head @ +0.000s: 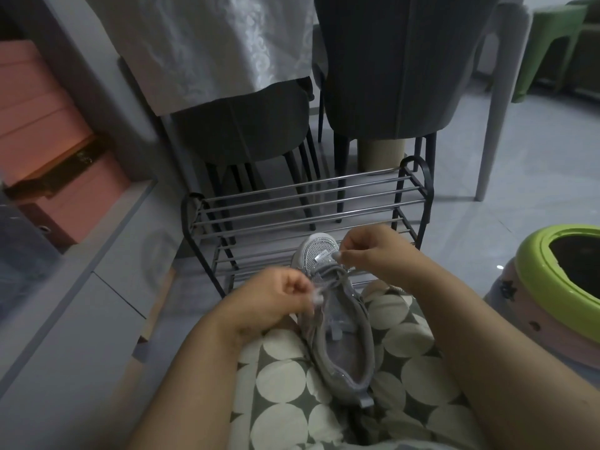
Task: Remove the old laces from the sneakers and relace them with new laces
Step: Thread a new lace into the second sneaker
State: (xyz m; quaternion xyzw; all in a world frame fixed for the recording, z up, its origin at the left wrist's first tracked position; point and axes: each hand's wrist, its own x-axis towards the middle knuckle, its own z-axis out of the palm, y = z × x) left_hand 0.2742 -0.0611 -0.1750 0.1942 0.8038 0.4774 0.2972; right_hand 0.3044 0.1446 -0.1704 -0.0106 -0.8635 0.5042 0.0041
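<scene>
We saw the grey sneaker lying lengthwise on the person's lap, on a green cloth with pale dots, its toe pointing away toward a low metal shoe rack on the floor. The left hand had its grip curled closed, pinching one end of the grey lace just beside the sneaker's eyelets. The right hand, raised over the toe, pinched the other end narrowly between thumb and fingertips, while a green-rimmed tub stood well apart at the right.
</scene>
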